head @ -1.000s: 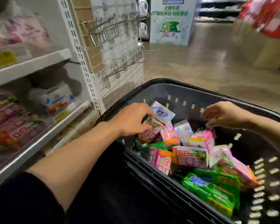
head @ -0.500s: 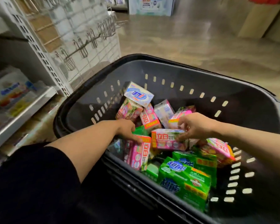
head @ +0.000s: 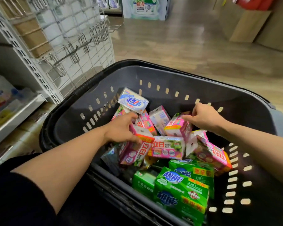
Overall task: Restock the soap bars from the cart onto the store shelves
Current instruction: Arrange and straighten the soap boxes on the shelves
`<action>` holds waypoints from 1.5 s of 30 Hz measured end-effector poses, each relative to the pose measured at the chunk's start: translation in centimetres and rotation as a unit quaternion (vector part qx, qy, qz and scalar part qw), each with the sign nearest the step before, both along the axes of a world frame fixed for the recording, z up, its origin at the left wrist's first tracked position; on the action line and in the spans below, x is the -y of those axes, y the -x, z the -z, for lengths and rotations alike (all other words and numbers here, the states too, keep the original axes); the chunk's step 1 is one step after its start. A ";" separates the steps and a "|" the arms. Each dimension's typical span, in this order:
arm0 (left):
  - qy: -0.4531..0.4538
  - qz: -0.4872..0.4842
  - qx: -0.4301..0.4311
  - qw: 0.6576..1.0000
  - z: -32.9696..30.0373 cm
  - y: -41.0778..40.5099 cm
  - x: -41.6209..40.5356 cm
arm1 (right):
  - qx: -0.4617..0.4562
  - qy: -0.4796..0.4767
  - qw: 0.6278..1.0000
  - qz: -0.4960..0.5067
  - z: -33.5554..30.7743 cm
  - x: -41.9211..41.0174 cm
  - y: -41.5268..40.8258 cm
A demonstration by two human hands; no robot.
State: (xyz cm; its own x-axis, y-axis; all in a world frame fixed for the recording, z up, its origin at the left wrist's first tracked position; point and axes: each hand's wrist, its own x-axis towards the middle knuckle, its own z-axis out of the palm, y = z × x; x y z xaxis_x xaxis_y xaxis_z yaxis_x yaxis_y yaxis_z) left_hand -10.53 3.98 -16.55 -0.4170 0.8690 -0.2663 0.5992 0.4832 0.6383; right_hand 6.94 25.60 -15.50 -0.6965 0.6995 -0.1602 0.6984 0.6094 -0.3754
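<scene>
Head view: both hands [head: 121, 129] [head: 204, 118] each gripping pink soap packs [head: 136, 152] [head: 178, 126], fingertips hidden behind them.

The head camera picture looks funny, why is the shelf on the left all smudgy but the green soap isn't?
Head view: the shelf sits at the wide lens's edge, smeared and blurred; the green soap packs near the middle read sharp; the cart rim bows from lens distortion; the floor carries soft glare.
</scene>
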 end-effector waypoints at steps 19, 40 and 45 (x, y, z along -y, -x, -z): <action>-0.125 -0.146 -0.134 0.972 0.5 1.9 -0.1 | -0.171 0.263 0.940 0.136 1.8 0.6 3.2; -0.357 -0.370 -0.186 0.837 -15.6 1.2 17.6 | -0.458 0.312 0.813 -0.177 -13.8 13.6 9.3; -0.327 -0.450 -0.265 0.788 -16.6 0.4 27.6 | -0.427 0.422 0.771 -0.214 -15.9 20.3 13.2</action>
